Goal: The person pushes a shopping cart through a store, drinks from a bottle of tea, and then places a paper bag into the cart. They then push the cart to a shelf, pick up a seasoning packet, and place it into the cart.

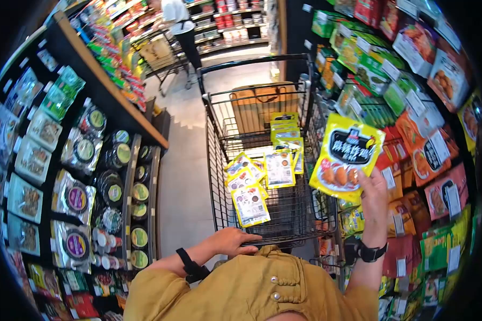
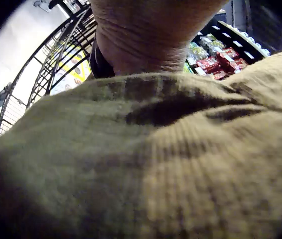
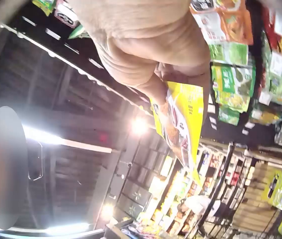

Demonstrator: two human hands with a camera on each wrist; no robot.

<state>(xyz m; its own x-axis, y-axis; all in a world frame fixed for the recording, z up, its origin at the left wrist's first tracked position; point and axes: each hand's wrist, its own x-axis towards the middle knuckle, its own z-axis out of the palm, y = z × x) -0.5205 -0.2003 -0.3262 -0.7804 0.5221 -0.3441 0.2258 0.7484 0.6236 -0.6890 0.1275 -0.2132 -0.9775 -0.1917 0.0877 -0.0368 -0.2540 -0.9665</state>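
Note:
In the head view my right hand [image 1: 374, 195] pinches the lower right corner of a yellow packet [image 1: 347, 158] with a black label, held up right of the cart. The right wrist view shows the packet [image 3: 188, 112] between thumb and fingers of the right hand [image 3: 151, 55]. My left hand [image 1: 234, 242] rests on the near edge of the black wire shopping cart [image 1: 218, 199]. Several yellow packets [image 1: 251, 206] lie in the cart, some near its left side, others further back. In the left wrist view, only the wrist and part of that hand [image 2: 146, 45] show, above the clothing.
Shelves of tubs and packs [image 1: 77, 198] line the left side, and racks of hanging bags [image 1: 436, 155] the right. A brown bag [image 1: 246, 112] sits at the cart's far end. Ahead, a person in a white top [image 1: 174, 13] stands by another cart [image 1: 158, 53].

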